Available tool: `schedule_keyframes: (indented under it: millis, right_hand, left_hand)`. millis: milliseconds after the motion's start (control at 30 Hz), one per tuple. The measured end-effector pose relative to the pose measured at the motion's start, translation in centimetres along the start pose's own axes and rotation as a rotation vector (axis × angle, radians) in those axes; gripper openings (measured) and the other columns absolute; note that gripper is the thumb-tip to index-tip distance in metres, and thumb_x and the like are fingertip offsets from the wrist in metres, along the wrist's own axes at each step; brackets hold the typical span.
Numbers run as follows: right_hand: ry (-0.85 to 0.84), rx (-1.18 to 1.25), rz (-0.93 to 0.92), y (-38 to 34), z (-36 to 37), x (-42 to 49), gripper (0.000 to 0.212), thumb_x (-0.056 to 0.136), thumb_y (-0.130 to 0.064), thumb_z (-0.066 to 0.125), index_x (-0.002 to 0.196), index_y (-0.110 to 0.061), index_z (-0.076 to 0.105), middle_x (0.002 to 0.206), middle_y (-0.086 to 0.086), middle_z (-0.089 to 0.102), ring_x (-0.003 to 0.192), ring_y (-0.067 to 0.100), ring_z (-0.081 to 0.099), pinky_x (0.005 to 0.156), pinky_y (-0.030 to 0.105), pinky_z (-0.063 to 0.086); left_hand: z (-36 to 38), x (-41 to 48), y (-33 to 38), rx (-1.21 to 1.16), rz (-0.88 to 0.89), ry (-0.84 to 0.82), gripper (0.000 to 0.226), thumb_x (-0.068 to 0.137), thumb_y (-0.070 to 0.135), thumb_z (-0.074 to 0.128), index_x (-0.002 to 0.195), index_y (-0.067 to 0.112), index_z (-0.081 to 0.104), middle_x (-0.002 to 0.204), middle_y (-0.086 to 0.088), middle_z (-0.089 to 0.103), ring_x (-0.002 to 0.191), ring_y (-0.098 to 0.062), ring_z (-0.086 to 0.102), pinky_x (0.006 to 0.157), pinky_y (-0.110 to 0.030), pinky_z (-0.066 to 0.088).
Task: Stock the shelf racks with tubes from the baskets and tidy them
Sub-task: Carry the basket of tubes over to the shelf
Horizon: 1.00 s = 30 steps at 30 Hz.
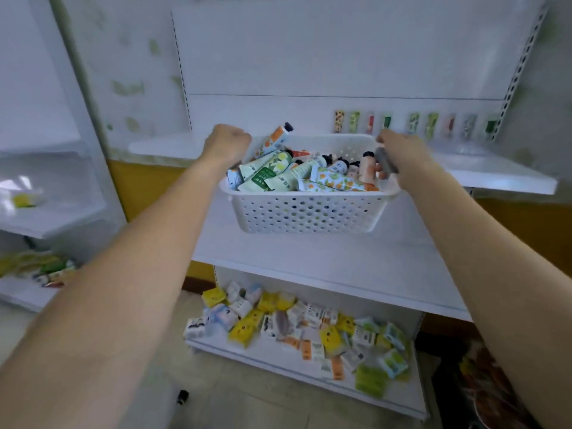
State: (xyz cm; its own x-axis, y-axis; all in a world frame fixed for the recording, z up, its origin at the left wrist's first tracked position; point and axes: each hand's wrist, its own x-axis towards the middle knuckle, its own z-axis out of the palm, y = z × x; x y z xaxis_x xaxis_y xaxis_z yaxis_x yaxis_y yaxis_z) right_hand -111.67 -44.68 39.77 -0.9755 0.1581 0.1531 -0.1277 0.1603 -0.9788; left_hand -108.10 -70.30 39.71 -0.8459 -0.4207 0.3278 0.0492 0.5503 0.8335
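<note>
Both hands clamp the short ends of a white perforated basket [309,212]: the left hand [227,147] is curled over the left rim with its knuckles up, and the right hand [402,156] is curled over the right rim. A grey piece [385,162] shows under the right fingers, and it cannot be told what it is. Both forearms reach straight out from the bottom corners of the view.

The basket sits level in front of the white shelf unit, just before the front edge of the upper shelf [495,178] and over the middle shelf [309,264]. Whether its base touches that board cannot be told. It is heaped with tubes [278,171] lying every way, green, orange and pale prints with dark caps. One orange-patterned tube [275,139] pokes up over the far left corner.

A row of tubes [414,122] stands upright along the back panel on the right half of the upper shelf, with small gaps between them. On the bottom shelf [247,351], small packets [294,326] in yellow, white, blue and orange lie in a loose pile. To the left stands a second white rack [46,218]. It holds more tubes [46,269], blurred, on a lower board. A small dark object [182,396] lies on the floor near the unit's foot.
</note>
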Motion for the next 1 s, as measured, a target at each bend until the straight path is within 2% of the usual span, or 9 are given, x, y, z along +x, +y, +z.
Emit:
schedule_keyframes:
  millis: [100, 200, 267, 367, 433, 667, 867, 933, 1000]
  right_hand:
    - [-0.002, 0.0, 0.043, -0.9, 3.2, 4.5, 0.018, 0.088, -0.016, 0.048, 0.074, -0.006, 0.05, 0.061, 0.013, 0.047, 0.045, 0.021, 0.042, 0.035, 0.019, 0.036]
    - [-0.008, 0.046, 0.061, -0.6, 5.6, 8.7, 0.014, 0.088, -0.018, 0.05, 0.093, -0.005, 0.053, 0.065, 0.011, 0.051, 0.048, 0.018, 0.046, 0.036, 0.018, 0.038]
    - [-0.026, 0.094, 0.076, -0.4, 6.8, 11.4, 0.011, 0.088, -0.019, 0.051, 0.089, -0.008, 0.054, 0.068, 0.011, 0.052, 0.046, 0.016, 0.047, 0.037, 0.018, 0.041]
    - [-0.047, 0.251, 0.122, -0.4, 8.4, 15.4, 0.011, 0.088, -0.019, 0.053, 0.079, -0.012, 0.052, 0.07, 0.01, 0.05, 0.039, 0.014, 0.047, 0.038, 0.015, 0.042]
    - [-0.065, 0.271, 0.151, -0.3, 9.8, 18.2, 0.011, 0.087, -0.021, 0.054, 0.081, -0.012, 0.051, 0.072, 0.01, 0.049, 0.044, 0.016, 0.046, 0.043, 0.019, 0.044]
    - [-0.138, 0.21, 0.108, -0.1, 14.6, 30.3, 0.013, 0.085, -0.02, 0.056, 0.089, -0.009, 0.052, 0.071, 0.012, 0.051, 0.031, 0.014, 0.046, 0.04, 0.017, 0.044]
    - [-0.276, 0.084, 0.173, 1.4, 19.4, 40.2, 0.014, 0.088, -0.021, 0.056, 0.09, -0.007, 0.054, 0.073, 0.012, 0.055, 0.039, 0.015, 0.053, 0.043, 0.018, 0.046]
    - [-0.258, -0.077, 0.118, 1.5, 21.1, 42.7, 0.02, 0.086, -0.021, 0.057, 0.093, -0.002, 0.057, 0.071, 0.012, 0.06, 0.042, 0.015, 0.055, 0.045, 0.018, 0.045]
    - [-0.167, -0.27, -0.038, 1.6, 22.3, 44.8, 0.025, 0.085, -0.021, 0.057, 0.091, 0.002, 0.065, 0.077, 0.016, 0.066, 0.053, 0.017, 0.056, 0.055, 0.025, 0.047]
  left_hand:
    - [0.6, 6.1, -0.8, -0.027, -0.028, -0.046, 0.024, 0.086, 0.009, 0.045, 0.063, 0.018, 0.044, 0.063, -0.004, 0.039, 0.074, -0.02, 0.041, 0.053, -0.027, 0.024]
    - [1.7, 11.8, -1.1, -0.048, -0.064, -0.063, 0.027, 0.088, 0.009, 0.046, 0.063, 0.019, 0.043, 0.062, -0.005, 0.039, 0.078, -0.021, 0.043, 0.053, -0.026, 0.025]
    - [2.7, 15.0, -1.5, -0.053, -0.105, -0.072, 0.028, 0.088, 0.01, 0.047, 0.062, 0.017, 0.039, 0.06, -0.006, 0.036, 0.075, -0.021, 0.044, 0.052, -0.025, 0.026]
    - [4.4, 19.1, -2.3, -0.1, -0.185, -0.077, 0.028, 0.088, 0.014, 0.05, 0.064, 0.012, 0.037, 0.059, -0.008, 0.034, 0.046, -0.02, 0.046, 0.046, -0.021, 0.024]
    - [5.4, 21.9, -3.1, -0.128, -0.214, -0.079, 0.028, 0.088, 0.016, 0.051, 0.065, 0.011, 0.036, 0.059, -0.006, 0.033, 0.041, -0.017, 0.037, 0.045, -0.02, 0.024]
    - [9.3, 32.4, -5.0, -0.045, -0.226, -0.027, 0.029, 0.085, 0.023, 0.053, 0.064, 0.01, 0.039, 0.06, -0.007, 0.042, 0.052, -0.018, 0.038, 0.052, -0.024, 0.028]
    - [11.2, 40.1, -6.9, 0.128, -0.266, -0.029, 0.031, 0.087, 0.031, 0.054, 0.098, 0.003, 0.046, 0.073, -0.007, 0.047, 0.06, -0.018, 0.042, 0.051, -0.025, 0.031]
    - [11.5, 41.9, -8.0, 0.158, -0.266, -0.011, 0.033, 0.089, 0.03, 0.051, 0.104, 0.001, 0.05, 0.089, -0.011, 0.053, 0.069, -0.023, 0.048, 0.059, -0.027, 0.037]
    - [12.0, 43.4, -8.5, 0.24, -0.254, 0.017, 0.045, 0.092, 0.034, 0.045, 0.118, -0.002, 0.049, 0.11, -0.017, 0.053, 0.093, -0.031, 0.052, 0.078, -0.035, 0.041]
